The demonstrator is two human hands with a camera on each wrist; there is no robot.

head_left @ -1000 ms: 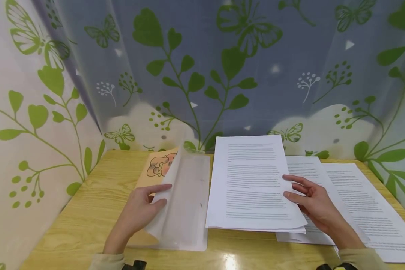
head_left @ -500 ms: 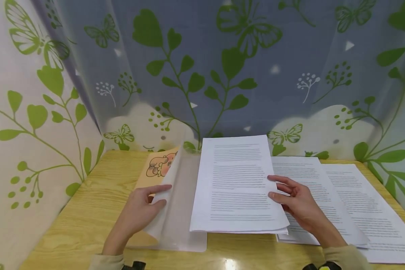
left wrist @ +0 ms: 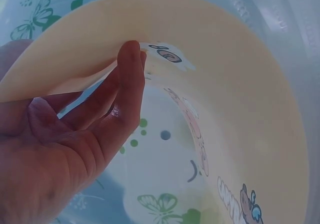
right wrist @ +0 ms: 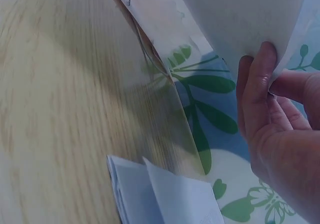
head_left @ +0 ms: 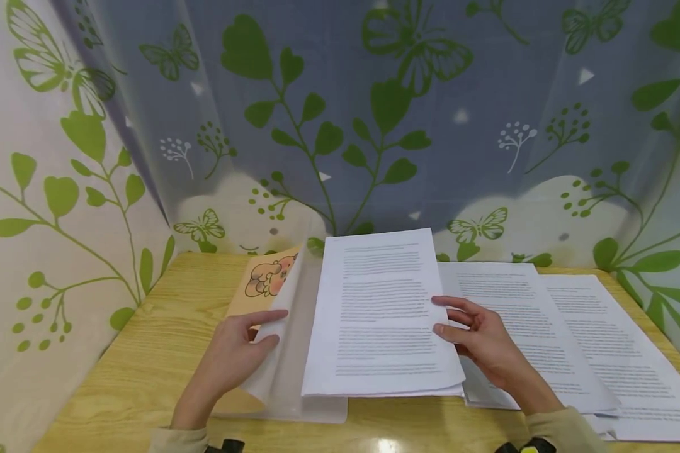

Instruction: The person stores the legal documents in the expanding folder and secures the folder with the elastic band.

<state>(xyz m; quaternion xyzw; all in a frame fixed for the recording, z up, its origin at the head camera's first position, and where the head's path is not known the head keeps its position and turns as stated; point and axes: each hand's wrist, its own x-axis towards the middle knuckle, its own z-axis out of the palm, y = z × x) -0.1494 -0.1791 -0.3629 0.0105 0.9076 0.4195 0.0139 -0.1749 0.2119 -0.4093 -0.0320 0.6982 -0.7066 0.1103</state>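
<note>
My left hand (head_left: 232, 352) pinches the lifted front cover of a plastic folder (head_left: 291, 377) at its edge. The cover's outer face is peach with cartoon animals, and in the left wrist view the raised cover (left wrist: 260, 109) curves around the fingers. My right hand (head_left: 484, 340) grips the right edge of a thin stack of printed sheets (head_left: 379, 314) between thumb and fingers. That stack is tilted up and overlaps the folder's clear inner side. In the right wrist view the fingers (right wrist: 260, 79) press on the back of the sheets.
Two more piles of printed paper, a nearer pile (head_left: 498, 302) and a farther right pile (head_left: 629, 352), lie overlapping on the right. All rests on a wooden table (head_left: 141, 352). A leaf-patterned curtain (head_left: 340, 94) hangs behind and at the sides.
My right hand has moved left with the stack of sheets, bringing it over the folder's inner side. The left hand has stayed in place with the cover held up.
</note>
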